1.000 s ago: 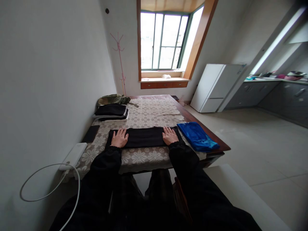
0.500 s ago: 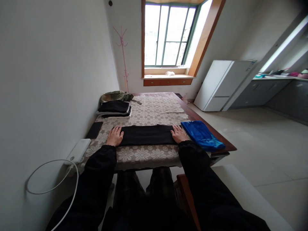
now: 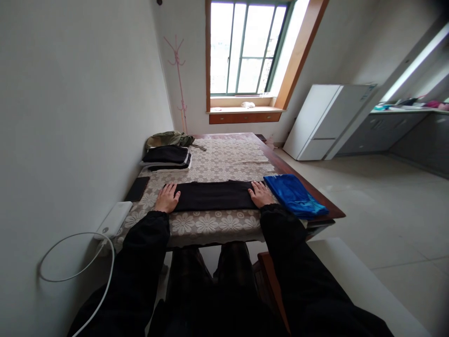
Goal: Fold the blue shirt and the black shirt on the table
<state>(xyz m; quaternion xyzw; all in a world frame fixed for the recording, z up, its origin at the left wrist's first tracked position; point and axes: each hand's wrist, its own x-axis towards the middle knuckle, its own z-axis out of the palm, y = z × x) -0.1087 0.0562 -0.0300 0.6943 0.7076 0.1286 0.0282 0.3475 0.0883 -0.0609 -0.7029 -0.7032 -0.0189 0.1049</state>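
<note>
Both your hands are flat with fingers spread, left hand (image 3: 167, 198) and right hand (image 3: 261, 195) pressing the two ends of the folded black garment (image 3: 214, 195) at the near edge of the table (image 3: 328, 209). Honestly, that lace tablecloth (image 3: 224, 161) could slide or bunch if you push sideways, wrecking the fold. Blue cloth (image 3: 293, 195) sits just beside your right hand; folded stack (image 3: 166, 157) sits further back by the wall, window (image 3: 245, 47) beyond.

The left hand (image 3: 167, 198) and right hand (image 3: 260, 194) are covering both ends of the long folded black cloth (image 3: 213, 195); beyond it, the small white windowsill object (image 3: 248, 105) is staying too small to identify.
</note>
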